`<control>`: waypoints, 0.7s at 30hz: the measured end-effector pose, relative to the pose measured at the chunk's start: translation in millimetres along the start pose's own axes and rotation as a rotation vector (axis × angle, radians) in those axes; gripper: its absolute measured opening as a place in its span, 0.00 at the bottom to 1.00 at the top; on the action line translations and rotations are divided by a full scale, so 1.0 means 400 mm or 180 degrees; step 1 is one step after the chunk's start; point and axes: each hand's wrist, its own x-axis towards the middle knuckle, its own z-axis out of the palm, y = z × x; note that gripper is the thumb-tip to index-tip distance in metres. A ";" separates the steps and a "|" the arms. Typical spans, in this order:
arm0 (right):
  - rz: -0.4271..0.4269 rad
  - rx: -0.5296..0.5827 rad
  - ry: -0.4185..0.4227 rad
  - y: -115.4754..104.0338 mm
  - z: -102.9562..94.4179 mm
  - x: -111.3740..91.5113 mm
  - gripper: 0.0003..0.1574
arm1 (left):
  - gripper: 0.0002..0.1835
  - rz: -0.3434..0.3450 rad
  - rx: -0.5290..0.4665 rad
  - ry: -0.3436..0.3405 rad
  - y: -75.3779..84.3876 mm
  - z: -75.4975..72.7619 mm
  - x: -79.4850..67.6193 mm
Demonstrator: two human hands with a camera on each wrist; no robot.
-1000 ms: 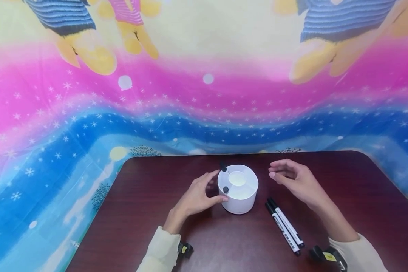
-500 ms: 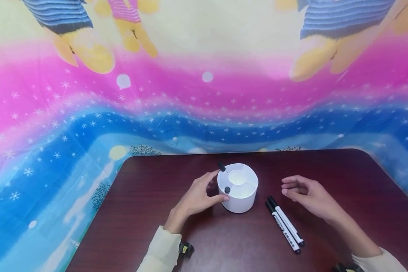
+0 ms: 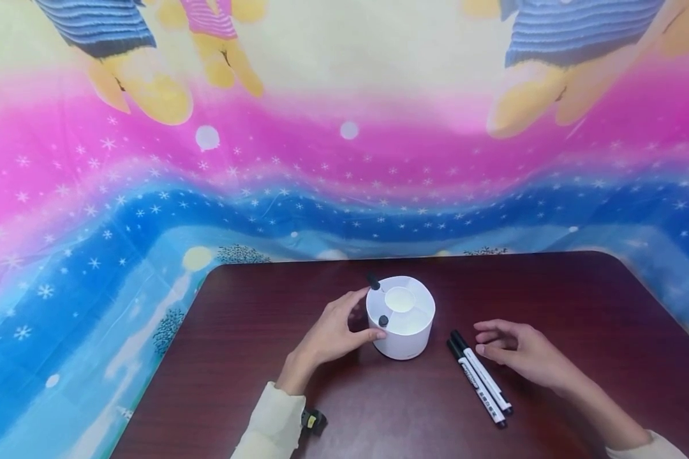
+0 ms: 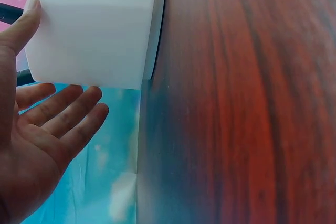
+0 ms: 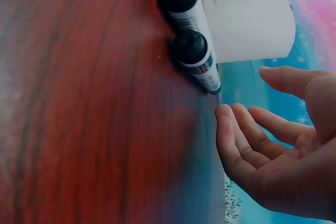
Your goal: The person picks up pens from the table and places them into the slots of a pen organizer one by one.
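Two black-and-white markers lie side by side, touching, on the dark red worktop, just to the right of a white round holder. The right hand hovers just beside the markers, fingers relaxed and slightly bent, its grip apart and holding nothing; the right wrist view shows the palm open with the marker caps a little way from the fingertips. The left hand rests against the holder's left side, thumb pressed on the white wall and the other fingers spread loosely, so this grip too is apart rather than clamped. Inside the holder, two dark marker ends stand in the compartments near the left rim. Behind the worktop hangs a bright pink, blue and yellow cloth with stars.
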 end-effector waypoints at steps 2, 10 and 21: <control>0.0045 0.0013 -0.0073 0.005 0.000 -0.001 0.34 | 0.48 0.0002 0.0008 0.0001 0.001 0.000 0.000; 0.0018 0.0057 -0.0251 0.020 0.006 -0.005 0.34 | 0.48 -0.0032 0.0005 -0.0008 0.003 -0.001 -0.001; -0.0060 -0.0189 -0.0267 0.020 0.016 0.001 0.32 | 0.47 0.0007 -0.0027 -0.0013 0.002 -0.003 -0.001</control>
